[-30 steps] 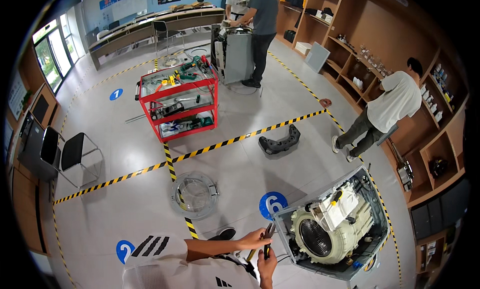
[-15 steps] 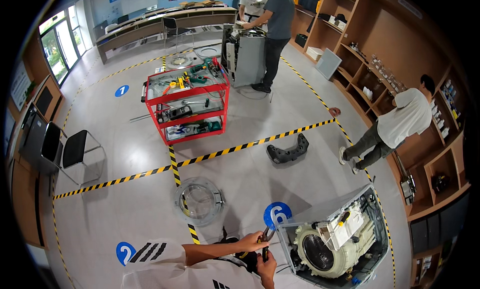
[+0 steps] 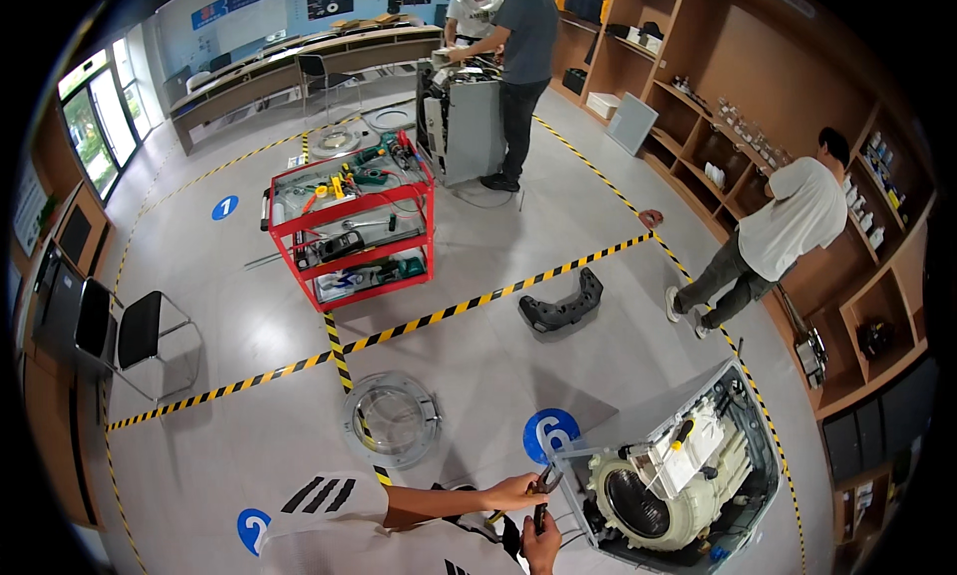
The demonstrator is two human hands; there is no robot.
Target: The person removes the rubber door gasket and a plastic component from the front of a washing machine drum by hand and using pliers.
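Just left of an opened washing machine (image 3: 648,376), my left hand (image 3: 513,493) closes round the upper part of a pair of pliers (image 3: 545,478). My right hand (image 3: 541,545) grips lower down on their dark handles. The jaws point up and to the right, apart from the machine. Inside the tilted grey casing (image 3: 775,465) sits a cream tub with a dark round drum (image 3: 637,504). A white drawer-like part (image 3: 688,465) rests on top, with a yellow-and-black handled tool (image 3: 683,434) on it.
On the floor lie a round door ring (image 3: 392,421) and a black curved counterweight (image 3: 563,304). A red tool cart (image 3: 364,216) stands farther off. Two people work at another machine (image 3: 474,127); a third person (image 3: 788,216) faces the shelves. Chairs (image 3: 140,331) stand left.
The whole view has shifted slightly, so the cart and far people sit more to the left. Both hands keep hold of the pliers beside the machine.
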